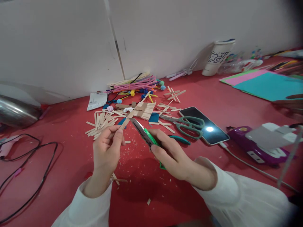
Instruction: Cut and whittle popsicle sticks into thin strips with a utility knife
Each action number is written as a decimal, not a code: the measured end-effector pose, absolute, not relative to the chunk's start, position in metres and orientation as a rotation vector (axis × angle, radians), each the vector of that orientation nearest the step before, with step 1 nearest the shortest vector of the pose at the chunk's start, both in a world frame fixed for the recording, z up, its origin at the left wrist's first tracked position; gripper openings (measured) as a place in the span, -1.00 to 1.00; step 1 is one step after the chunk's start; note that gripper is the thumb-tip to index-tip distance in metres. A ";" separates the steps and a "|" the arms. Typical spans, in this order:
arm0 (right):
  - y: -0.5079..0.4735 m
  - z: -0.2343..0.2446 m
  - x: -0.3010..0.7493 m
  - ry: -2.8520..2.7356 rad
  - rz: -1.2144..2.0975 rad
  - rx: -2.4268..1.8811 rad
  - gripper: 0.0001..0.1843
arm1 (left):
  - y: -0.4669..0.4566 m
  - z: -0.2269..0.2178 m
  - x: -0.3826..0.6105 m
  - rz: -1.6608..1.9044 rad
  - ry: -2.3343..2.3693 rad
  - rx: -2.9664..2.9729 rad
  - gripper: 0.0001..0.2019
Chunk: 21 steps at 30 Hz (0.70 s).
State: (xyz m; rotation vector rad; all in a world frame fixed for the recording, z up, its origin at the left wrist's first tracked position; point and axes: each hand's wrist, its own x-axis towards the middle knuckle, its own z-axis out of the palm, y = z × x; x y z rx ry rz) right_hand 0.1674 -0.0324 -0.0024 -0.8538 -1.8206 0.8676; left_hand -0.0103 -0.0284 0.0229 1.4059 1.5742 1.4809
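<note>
Between the thumb and fingers of my left hand (107, 149) is pinched a wooden craft stick (124, 124), angled up and away from me. My right hand (174, 154) is wrapped round a green utility knife (151, 138), its blade extended toward the stick's far end. Whether the blade touches the stick, I cannot tell. Just beyond lies a fan-shaped piece made of joined craft sticks (144, 109). A loose heap of craft sticks (101, 123) is spread to the left of it. Small wood shavings dot the red table (139, 189) below my hands.
Green-handled scissors (190, 126) rest against a phone (205, 126) on the right. Beside it are a purple power strip (254, 151) and white charger. Pipe cleaners (134, 84) lie by the wall. A tumbler (217, 58), coloured sheets (270, 83), another person's hand (290, 104) and a black cable (48, 170) are farther out.
</note>
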 end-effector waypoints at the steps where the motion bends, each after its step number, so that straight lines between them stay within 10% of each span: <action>1: -0.033 -0.002 0.167 -1.838 0.831 -0.860 -0.81 | -0.029 0.023 -0.010 1.481 1.585 1.399 -0.94; 21: -0.035 -0.003 0.168 -1.832 0.801 -0.802 -0.82 | -0.032 0.020 -0.009 1.418 1.531 1.411 -0.88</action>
